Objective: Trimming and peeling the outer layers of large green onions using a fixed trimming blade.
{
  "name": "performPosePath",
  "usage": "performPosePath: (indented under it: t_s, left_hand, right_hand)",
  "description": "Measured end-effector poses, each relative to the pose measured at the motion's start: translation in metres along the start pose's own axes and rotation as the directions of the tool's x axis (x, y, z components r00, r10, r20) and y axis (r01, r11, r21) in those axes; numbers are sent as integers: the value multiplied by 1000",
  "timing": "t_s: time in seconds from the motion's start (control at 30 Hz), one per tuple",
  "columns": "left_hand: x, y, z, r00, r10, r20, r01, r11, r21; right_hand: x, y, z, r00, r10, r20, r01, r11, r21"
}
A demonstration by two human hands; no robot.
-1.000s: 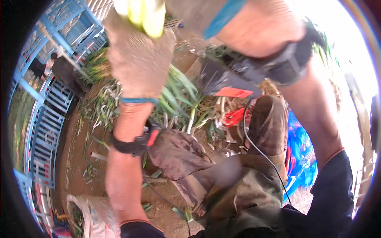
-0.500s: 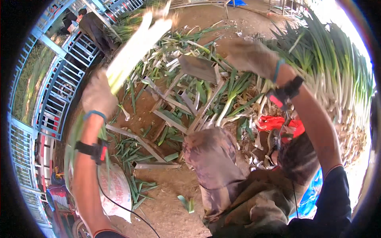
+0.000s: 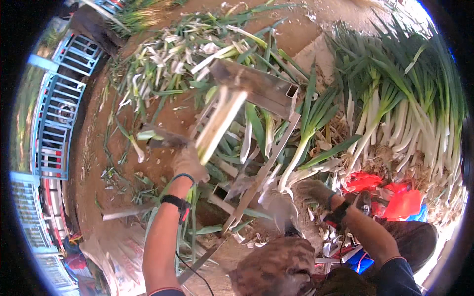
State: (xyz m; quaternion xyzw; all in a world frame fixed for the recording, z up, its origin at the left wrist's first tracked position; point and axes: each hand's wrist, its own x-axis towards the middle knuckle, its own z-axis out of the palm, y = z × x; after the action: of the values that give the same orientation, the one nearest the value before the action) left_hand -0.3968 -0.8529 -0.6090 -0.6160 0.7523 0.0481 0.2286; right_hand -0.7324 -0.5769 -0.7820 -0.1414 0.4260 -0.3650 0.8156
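Note:
My left hand (image 3: 190, 165), in a grey-tan glove, is closed round a small bundle of leeks (image 3: 222, 123). Their white stalks point up and away, with the ends against or just over a metal crosspiece (image 3: 254, 89); green leaves trail down beside my wrist. My right hand (image 3: 313, 191), also gloved, is low beside the root end of a single leek (image 3: 298, 155) leaning on the metal frame (image 3: 261, 177). Its fingers are blurred, so their grip does not show. A grey blurred shape (image 3: 280, 209) sits just left of that hand.
A thick row of upright leeks (image 3: 410, 98) stands at the right. Trimmed leaves and stalks (image 3: 173, 54) cover the ground beyond the frame. Red plastic bags (image 3: 402, 200) lie near my right forearm, a pale sack (image 3: 116, 261) at lower left. Blue railings (image 3: 59, 123) line the left side.
My left hand has come down and right with the leek bundle, from the upper left to the metal frame. My right hand has moved down and nearer from the far side. The view has shifted.

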Motion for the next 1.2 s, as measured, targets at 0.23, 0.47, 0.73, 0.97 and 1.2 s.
performPosePath:
  t_s: [0.23,0.47,0.73,0.97,1.2]
  left_hand:
    - [60,27,42,998,-31,58,32,999,-19]
    - [39,25,42,988,15,-152,17,978,206]
    - [-29,56,-4,982,92,163,-132,957,257]
    - [-101,107,19,735,359,575,-512,850,125]
    - [-134,159,-2,684,530,501,-613,790,1]
  right_hand:
    - [89,92,-52,875,-453,171,222,61,-973]
    - [71,-33,-45,651,-713,-260,8,349,-937]
    - [-26,-132,-146,-67,-736,-674,-516,604,-608]
    - [-21,-86,-164,-68,-424,-903,-403,839,-364]
    - [-31,-86,-196,122,-350,-929,13,936,-351]
